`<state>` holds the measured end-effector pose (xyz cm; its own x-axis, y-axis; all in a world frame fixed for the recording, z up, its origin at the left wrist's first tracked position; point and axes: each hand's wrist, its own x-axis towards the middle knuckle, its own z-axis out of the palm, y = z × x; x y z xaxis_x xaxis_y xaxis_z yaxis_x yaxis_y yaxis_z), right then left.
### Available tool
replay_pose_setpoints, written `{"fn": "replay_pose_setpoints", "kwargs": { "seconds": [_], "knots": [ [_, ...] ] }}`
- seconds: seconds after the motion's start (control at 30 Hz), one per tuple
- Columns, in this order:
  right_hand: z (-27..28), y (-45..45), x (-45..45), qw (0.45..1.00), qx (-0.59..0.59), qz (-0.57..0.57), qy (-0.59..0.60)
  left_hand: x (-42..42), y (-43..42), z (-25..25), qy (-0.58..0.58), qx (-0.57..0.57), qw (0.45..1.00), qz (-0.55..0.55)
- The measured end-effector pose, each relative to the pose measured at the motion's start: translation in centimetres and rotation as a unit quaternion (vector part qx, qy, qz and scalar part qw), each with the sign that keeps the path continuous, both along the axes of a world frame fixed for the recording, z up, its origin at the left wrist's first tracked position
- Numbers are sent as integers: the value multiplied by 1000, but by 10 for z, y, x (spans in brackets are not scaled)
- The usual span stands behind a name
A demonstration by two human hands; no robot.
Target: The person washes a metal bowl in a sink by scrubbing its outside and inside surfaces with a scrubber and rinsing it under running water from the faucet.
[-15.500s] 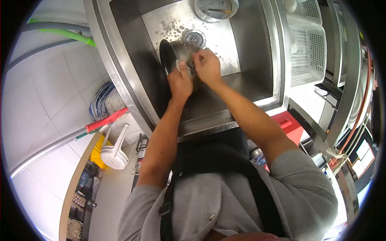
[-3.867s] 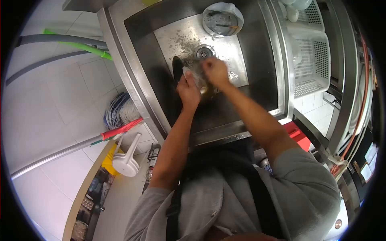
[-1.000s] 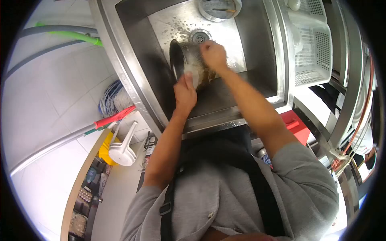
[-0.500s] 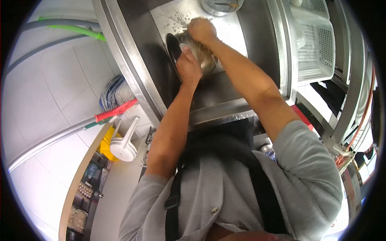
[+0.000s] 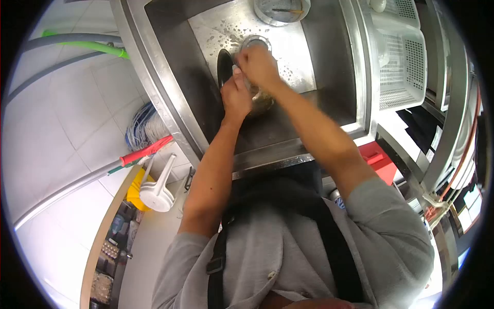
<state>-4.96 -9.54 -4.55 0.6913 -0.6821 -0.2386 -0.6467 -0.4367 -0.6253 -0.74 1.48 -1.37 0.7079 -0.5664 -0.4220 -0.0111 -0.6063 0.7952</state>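
Inside the steel sink [image 5: 337,62], my left hand [image 5: 236,98] grips a dark round dish [image 5: 224,66] tilted up on its edge, thumb on the near side. Its exact kind is hard to tell. Close against it, my right hand [image 5: 257,64] is curled into a fist and slightly blurred; whatever lies in its fingers is hidden. A shiny metal ring [image 5: 256,39] shows just behind the right fist. Below both hands is a rounded brownish metallic surface [image 5: 263,103], partly covered. Water drops dot the sink floor.
A round container [image 5: 282,11] with a thin brownish stick in it stands at the sink's far side. White perforated baskets [image 5: 404,67] sit to the right. At left are a red handle [image 5: 146,149], a green hose [image 5: 98,47] and a white jug-like item [image 5: 158,193].
My right hand has moved down and slightly left, closer to my left hand, uncovering the metal ring. The dark dish now shows more upright and narrower. The view has shifted slightly.
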Motion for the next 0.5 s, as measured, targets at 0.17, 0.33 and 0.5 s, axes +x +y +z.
{"fn": "replay_pose_setpoints", "kwargs": {
  "seconds": [0.17,0.33,0.5],
  "knots": [
    [-31,-18,25,998,-11,-6,61,-22,50,6,-26,89,993,-73],
    [-37,-25,28,999,-31,16,40,-28,61,18,-24,108,989,-93],
    [0,26,-19,987,-64,-74,-125,-28,47,-3,-73,15,994,-75]
  ]
}}
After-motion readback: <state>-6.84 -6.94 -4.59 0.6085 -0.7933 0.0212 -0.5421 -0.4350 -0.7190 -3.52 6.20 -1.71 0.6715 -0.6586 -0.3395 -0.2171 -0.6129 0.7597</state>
